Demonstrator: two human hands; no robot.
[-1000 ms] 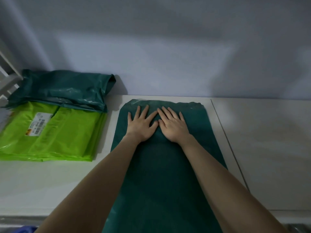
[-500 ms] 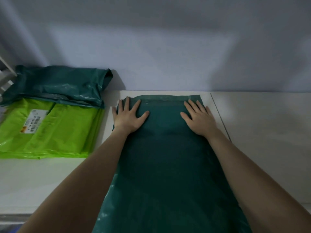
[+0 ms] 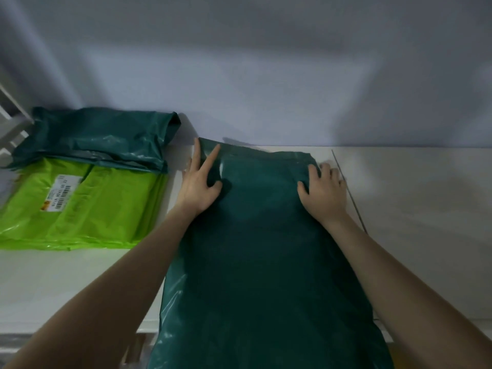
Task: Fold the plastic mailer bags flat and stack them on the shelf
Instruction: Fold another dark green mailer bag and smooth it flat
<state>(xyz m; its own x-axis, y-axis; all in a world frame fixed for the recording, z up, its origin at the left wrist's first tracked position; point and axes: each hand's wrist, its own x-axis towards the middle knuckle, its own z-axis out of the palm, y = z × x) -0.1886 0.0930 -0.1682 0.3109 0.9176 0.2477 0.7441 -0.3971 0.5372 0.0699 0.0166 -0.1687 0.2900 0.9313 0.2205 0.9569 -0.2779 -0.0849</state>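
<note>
On shelf (image 3: 415, 198), mailer (image 3: 266, 249) lengthwise toward wall (image 3: 266, 75)

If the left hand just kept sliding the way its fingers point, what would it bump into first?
Probably the wall. The left hand lies at the far left corner of the dark green mailer bag, fingers pointing away from the person. Only a short strip of white shelf seems to lie between.

Pale bluish wall (image 3: 266, 75) behind, white slatted frame (image 3: 10, 123) far left

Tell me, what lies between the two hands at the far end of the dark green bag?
Only the dark green bag itself, between left hand and right hand, head view.
</note>
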